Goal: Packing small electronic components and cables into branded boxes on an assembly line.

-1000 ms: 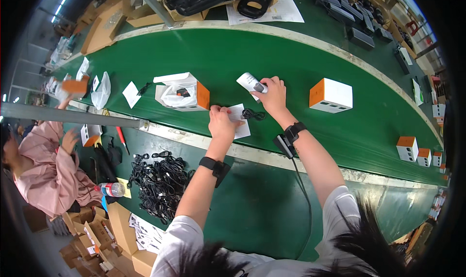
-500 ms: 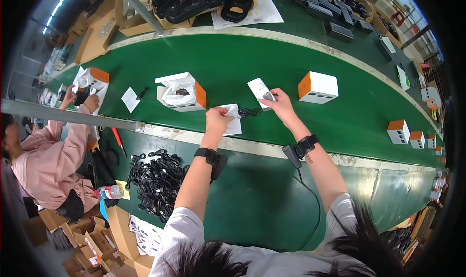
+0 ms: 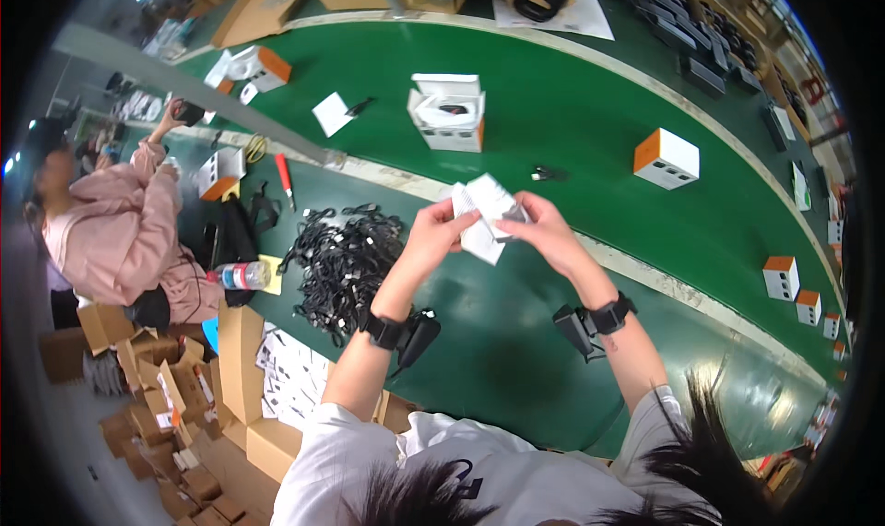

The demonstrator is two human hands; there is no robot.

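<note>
My left hand pinches a white printed leaflet between thumb and fingers. My right hand grips a second folded white leaflet, its thumb on a grey corner that may be print. The two papers overlap in front of me, above the near edge of the green conveyor belt. Just beyond them a small black cable lies on the belt. Farther off stands a white and orange box with its lid up and a dark item in white wrapping inside.
A closed box stands on the belt to the right, with several more beyond. A white sheet lies left of the opened box. Black cables are heaped on the near table. At the left a co-worker in a pink top holds a dark object.
My hands have come together, bringing both leaflets up off the belt and overlapping them. The view has shifted. The co-worker's hand has lifted a dark object away from a box.
</note>
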